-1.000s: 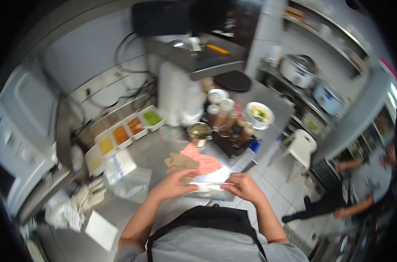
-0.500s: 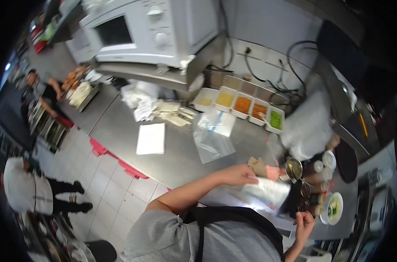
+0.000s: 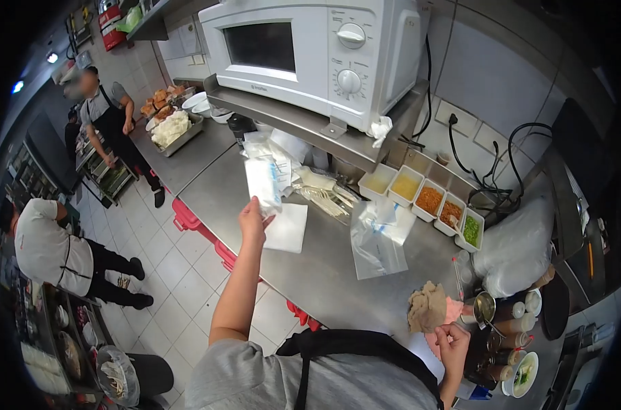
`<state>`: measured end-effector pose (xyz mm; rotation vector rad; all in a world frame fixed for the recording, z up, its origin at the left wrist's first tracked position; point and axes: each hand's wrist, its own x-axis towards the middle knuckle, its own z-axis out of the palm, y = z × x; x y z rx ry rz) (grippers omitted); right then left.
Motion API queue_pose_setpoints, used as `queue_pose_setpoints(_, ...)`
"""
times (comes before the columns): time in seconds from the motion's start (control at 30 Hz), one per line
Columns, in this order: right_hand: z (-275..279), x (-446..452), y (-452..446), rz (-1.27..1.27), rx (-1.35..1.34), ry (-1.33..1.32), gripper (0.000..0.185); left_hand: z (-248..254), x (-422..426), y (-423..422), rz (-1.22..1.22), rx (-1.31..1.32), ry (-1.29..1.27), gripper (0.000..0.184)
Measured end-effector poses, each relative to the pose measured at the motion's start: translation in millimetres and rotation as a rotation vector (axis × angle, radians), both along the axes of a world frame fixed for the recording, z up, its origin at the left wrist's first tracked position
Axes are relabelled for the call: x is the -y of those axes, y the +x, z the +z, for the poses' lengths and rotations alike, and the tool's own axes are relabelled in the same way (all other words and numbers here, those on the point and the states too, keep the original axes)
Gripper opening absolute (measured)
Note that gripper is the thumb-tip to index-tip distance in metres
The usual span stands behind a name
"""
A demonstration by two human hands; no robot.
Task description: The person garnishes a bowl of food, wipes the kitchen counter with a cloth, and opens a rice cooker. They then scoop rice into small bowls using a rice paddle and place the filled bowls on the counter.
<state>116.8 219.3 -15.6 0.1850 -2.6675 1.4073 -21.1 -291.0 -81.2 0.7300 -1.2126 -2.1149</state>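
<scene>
My left hand (image 3: 254, 223) is stretched out over the counter with its fingers closed on the lower end of a white packet with blue print (image 3: 261, 184), which looks like folded plastic bags. Below the packet lies a flat white sheet (image 3: 287, 229). On the right, my right hand (image 3: 452, 344) is pinched near a pink cloth (image 3: 452, 311) and a crumpled brown cloth (image 3: 426, 307). Whether anything is between those fingertips I cannot make out. A clear plastic bag with blue marks (image 3: 378, 239) lies flat between my hands.
Several white tubs of toppings (image 3: 430, 199) line the wall. Beyond my right hand stand a metal pot with a spoon (image 3: 484, 307), several bottles (image 3: 518, 328) and a bowl of food (image 3: 525, 374). A microwave (image 3: 310, 61) sits on a shelf above. Two people work at left.
My left hand has swung from the cloths at right to the counter's left side, carrying the white packet. My right hand has shifted slightly left toward the cloths. The view has turned.
</scene>
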Motion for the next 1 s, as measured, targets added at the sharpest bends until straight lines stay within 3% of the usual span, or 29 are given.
queue_pose_setpoints(0.13, -12.9, 18.7, 0.8, -0.066, -0.009, 0.061, 0.017, 13.9, 71.9, -74.6, -0.096, -0.136, -0.094, 0.035)
queue_pose_setpoints(0.27, -25.9, 43.9, -2.0, -0.177, -0.067, 0.148, 0.017, 73.3, 93.1, -143.0, -0.317, 0.073, -0.113, 0.050)
queue_pose_setpoints(0.33, -58.4, 44.9, -7.8, -0.359, -0.073, 0.205, 0.020, 55.6, 88.5, -173.5, -0.184, -0.064, -0.598, 0.054)
queue_pose_setpoints(0.4, -102.6, 41.1, -13.2, -0.529, -0.113, 0.405, 0.029, 44.9, 57.1, -166.1, -0.109, 0.038, -0.911, 0.056)
queue_pose_setpoints(0.5, -154.1, 32.9, -17.8, -0.664, -0.194, 0.584, 0.032, 8.3, -1.6, -140.4, -0.316, -0.091, -0.999, 0.048)
queue_pose_setpoints(0.63, -165.5, 25.4, -29.2, -0.713, -0.231, 0.509, 0.005, -47.1, -89.5, -97.4, -0.669, -0.222, -1.023, 0.045)
queue_pose_setpoints(0.83, -146.5, 48.8, -16.4, -0.671, -0.022, 0.588, 0.012, -30.0, -198.1, -19.2, -1.088, -0.503, -1.074, 0.039)
queue_pose_setpoints(0.9, -156.3, 61.7, -7.0, -0.621, -0.080, 0.438, 0.011, -26.5, -218.7, -5.1, -1.218, -0.561, -1.114, 0.037)
queue_pose_setpoints(1.0, -136.5, 85.2, 10.8, -0.556, 0.045, 0.316, 0.016, -27.7, -242.6, 7.3, -1.349, -0.651, -1.262, 0.035)
